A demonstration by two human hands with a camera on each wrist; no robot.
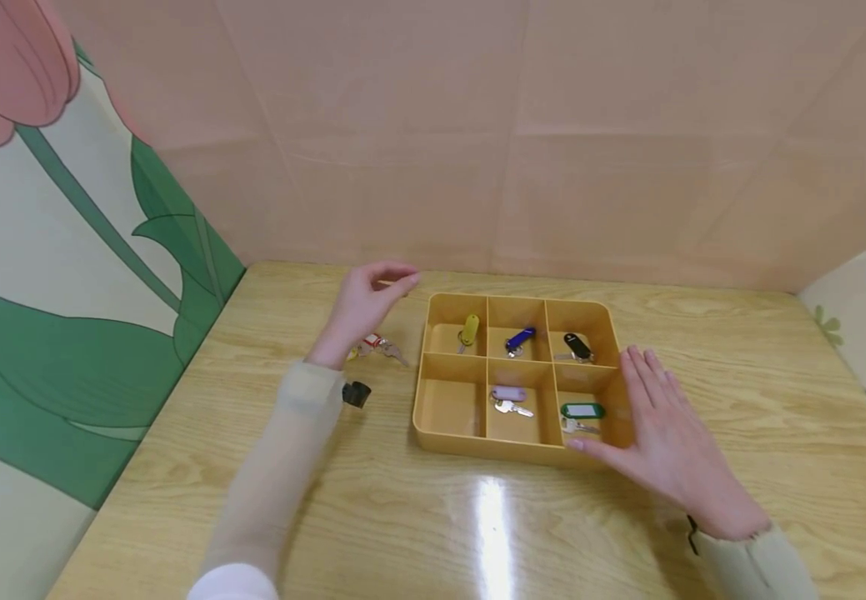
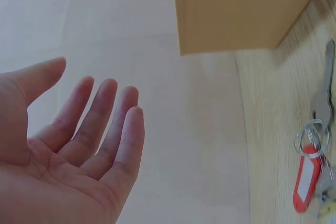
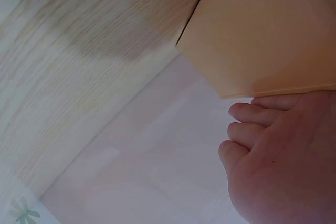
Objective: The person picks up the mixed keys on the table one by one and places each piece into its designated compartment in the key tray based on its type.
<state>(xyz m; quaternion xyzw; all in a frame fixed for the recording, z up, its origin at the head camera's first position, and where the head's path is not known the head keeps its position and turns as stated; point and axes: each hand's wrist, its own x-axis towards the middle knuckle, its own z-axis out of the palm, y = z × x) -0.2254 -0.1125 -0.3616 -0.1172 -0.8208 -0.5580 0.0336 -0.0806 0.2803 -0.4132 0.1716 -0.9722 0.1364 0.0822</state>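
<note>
A yellow-tan divided box (image 1: 453, 439) stands on the table, its compartments in two rows. Along the back row lie keys with a yellow tag (image 1: 471, 329), a blue tag (image 1: 521, 337) and a black tag (image 1: 577, 345). In front are keys with a lilac tag (image 1: 508, 392) and a green-rimmed tag (image 1: 583, 411); the front-left compartment is bare. My right hand (image 1: 668, 446) rests against the box's right wall, fingers straight, thumb at the front rim. Left of the box my left hand (image 1: 365, 300) hovers with loosely bent fingers, holding nothing.
Under my left wrist, keys with a red tag (image 2: 306, 179) and a yellow tag (image 2: 329, 219) lie on the wooden table (image 1: 387, 517). A small black object (image 1: 356, 393) shows beside my left sleeve. A pink-beige wall covering (image 1: 493, 167) rises behind the table, with a flower-patterned panel (image 1: 50, 375) at left.
</note>
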